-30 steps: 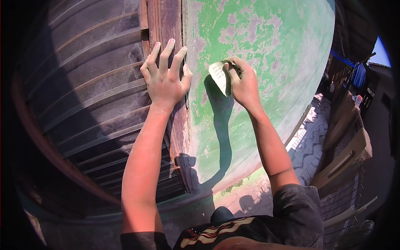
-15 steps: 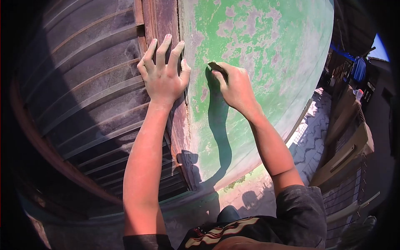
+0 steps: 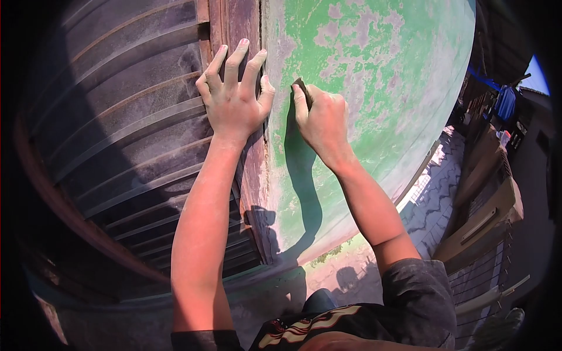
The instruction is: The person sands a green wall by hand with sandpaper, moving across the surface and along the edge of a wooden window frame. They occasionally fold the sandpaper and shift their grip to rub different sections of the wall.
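Note:
My left hand (image 3: 235, 105) lies with spread fingers against the wooden frame (image 3: 253, 169) beside dark slats (image 3: 140, 111). Fine pale dust coats its fingers. To its right, my right hand (image 3: 322, 120) pinches a small, dark, thin folded piece (image 3: 302, 88) at the green wall (image 3: 345, 169). The piece looks like sandpaper, and its edge shows above my thumb and fingers. Around it the green paint is worn through to greyish patches (image 3: 357, 29). My right arm casts a long shadow down the wall.
A wooden fence or gate (image 3: 486, 216) with wire stands at the right, beside a paved strip (image 3: 436, 199). Blue cloth (image 3: 504, 102) hangs farther back. The slatted panel curves along the left side.
My right hand has moved slightly left and up on the wall, with the piece now more upright. My left hand stays on the frame; the view has shifted a little.

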